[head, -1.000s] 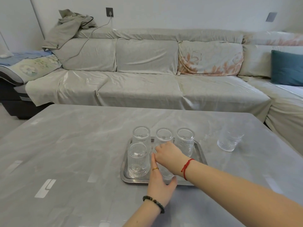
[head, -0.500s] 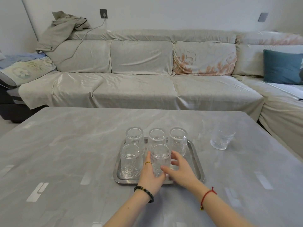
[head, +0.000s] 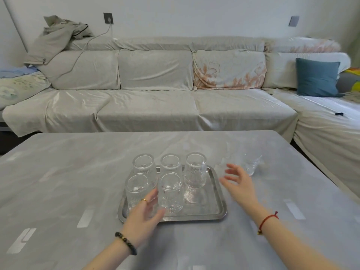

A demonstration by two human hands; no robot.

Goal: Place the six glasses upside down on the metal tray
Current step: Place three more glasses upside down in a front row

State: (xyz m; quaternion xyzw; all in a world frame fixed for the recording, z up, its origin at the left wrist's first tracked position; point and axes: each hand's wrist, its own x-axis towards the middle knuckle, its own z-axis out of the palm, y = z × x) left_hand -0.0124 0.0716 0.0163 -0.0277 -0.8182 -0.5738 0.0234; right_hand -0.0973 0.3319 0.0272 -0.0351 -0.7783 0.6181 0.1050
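Metal tray point(head: 218, 209) is carrying five inverted glasses point(head: 170, 193); the sixth glass point(head: 250, 165), apparently upright, is standing on the table point(head: 58, 172). Left hand point(head: 144, 217) and right hand point(head: 240, 185) are hovering open-fingered, holding nothing.

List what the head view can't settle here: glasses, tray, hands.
- Sixth clear ribbed glass on the grey table: blurred, partly behind the open right hand; upright or inverted unclear.
- Front-left clear ribbed glass: its base is hidden by the open left hand; contact unclear.
- Rectangular metal tray: its far rim is hidden behind the back row of glasses.
- Both forearms: cut off by the bottom edge.
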